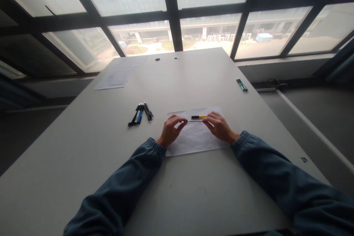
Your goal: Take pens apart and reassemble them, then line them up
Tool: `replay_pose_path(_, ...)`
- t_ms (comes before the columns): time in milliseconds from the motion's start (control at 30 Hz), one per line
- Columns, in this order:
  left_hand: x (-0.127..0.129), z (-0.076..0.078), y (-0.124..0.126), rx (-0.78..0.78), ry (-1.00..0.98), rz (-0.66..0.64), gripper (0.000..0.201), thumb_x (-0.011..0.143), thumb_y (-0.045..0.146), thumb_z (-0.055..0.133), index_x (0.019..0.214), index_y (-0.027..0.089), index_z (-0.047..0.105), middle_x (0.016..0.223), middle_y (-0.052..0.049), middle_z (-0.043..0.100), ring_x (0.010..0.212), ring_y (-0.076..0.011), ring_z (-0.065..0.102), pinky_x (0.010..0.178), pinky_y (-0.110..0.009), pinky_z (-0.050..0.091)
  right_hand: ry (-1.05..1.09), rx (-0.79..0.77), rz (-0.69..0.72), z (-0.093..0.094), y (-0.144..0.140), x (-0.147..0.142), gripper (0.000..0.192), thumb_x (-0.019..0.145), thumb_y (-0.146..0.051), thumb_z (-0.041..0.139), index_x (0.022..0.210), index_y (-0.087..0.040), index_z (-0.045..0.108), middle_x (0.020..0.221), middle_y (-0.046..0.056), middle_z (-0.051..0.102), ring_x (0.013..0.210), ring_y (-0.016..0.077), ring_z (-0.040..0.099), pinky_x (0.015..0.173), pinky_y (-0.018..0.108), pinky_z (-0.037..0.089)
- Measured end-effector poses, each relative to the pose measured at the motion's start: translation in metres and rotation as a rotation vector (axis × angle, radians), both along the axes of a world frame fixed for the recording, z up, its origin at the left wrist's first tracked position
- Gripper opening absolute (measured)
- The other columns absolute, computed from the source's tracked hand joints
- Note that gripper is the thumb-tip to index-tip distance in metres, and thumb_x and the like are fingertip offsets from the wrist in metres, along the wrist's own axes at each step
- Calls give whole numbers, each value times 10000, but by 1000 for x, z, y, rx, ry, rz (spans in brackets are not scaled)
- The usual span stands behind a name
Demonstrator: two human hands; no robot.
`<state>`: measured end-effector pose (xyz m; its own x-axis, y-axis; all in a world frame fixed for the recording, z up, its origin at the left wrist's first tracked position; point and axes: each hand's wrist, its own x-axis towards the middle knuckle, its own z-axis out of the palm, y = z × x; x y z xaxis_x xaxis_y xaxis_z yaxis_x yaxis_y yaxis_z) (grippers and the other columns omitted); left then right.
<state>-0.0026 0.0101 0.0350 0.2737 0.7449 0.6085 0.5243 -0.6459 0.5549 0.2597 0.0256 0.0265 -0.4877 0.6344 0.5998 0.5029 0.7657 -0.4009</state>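
My left hand point(172, 129) and my right hand point(219, 127) are raised over a sheet of paper point(197, 143), fingers pinched. Between them they hold a thin dark rod point(195, 121), level from side to side, that looks like a pen refill; each hand grips one end. Just behind the rod lies a yellow and black pen point(198, 117) on the paper. Its right end is hidden by my right hand. Faint marks show on the sheet, too blurred to read.
Several black and blue pens point(140, 113) lie in a bunch left of the paper. Green pens point(242, 85) rest near the table's right edge. More papers point(113, 77) lie at the far left of the white table point(182, 84). Windows stand behind it.
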Motion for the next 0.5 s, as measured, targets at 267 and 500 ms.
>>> replay_pose_path(267, 1, 1, -1, -3, 26, -30, 133, 918, 317, 656, 959, 210, 724, 849, -56, 727, 793, -180, 640, 754, -359, 564, -14, 22, 16, 1, 0, -1, 197, 998, -242, 517, 884, -213, 675, 844, 68, 662, 832, 211, 558, 791, 363, 461)
replay_pose_path(500, 2, 1, -1, 18, 39, -53, 112, 912, 273, 659, 975, 210, 728, 885, -58, 745, 820, -180, 650, 797, -371, 560, -31, 35, 33, 2, -1, -2, 187, 1000, -229, 511, 899, -204, 666, 832, 68, 661, 821, 207, 549, 791, 366, 463)
